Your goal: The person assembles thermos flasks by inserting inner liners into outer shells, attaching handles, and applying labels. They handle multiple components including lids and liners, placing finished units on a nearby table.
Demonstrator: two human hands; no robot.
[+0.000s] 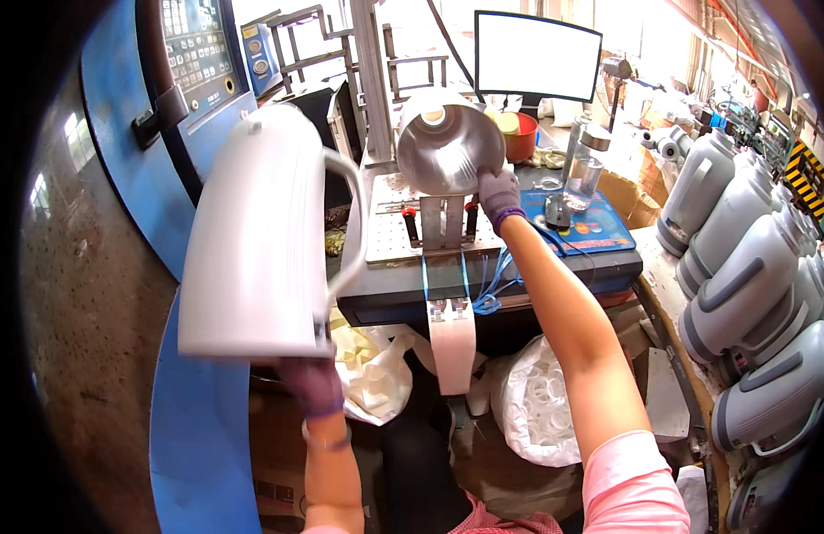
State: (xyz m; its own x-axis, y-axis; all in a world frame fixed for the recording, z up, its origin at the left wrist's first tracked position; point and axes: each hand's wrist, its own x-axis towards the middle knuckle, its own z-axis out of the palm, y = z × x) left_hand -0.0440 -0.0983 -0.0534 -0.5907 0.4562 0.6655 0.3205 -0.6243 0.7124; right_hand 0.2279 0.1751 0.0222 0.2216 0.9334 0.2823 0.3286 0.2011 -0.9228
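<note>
My left hand [312, 387], in a purple-cuffed glove, is closed at the base of a large white plastic jug [256, 240] with a long side handle [354, 222]. It holds the jug up at the left, base down and a little blurred; most of its fingers are hidden under it. My right hand [501, 191], in a grey glove with a purple cuff, grips the lower right rim of a shiny metal bowl-shaped piece [443, 147]. That piece sits over a metal bracket [441, 222] on a perforated plate [389, 200], its hollow side facing me.
Several grey jugs [741, 276] stand in rows along the right. A monitor [536, 58], red bowl [520, 138], glass bottle [585, 169] and computer mouse [557, 212] are behind the bracket. Below are a bag of clear rings [541, 400] and a bag of pale scraps [372, 374]. A blue machine [211, 133] borders the left.
</note>
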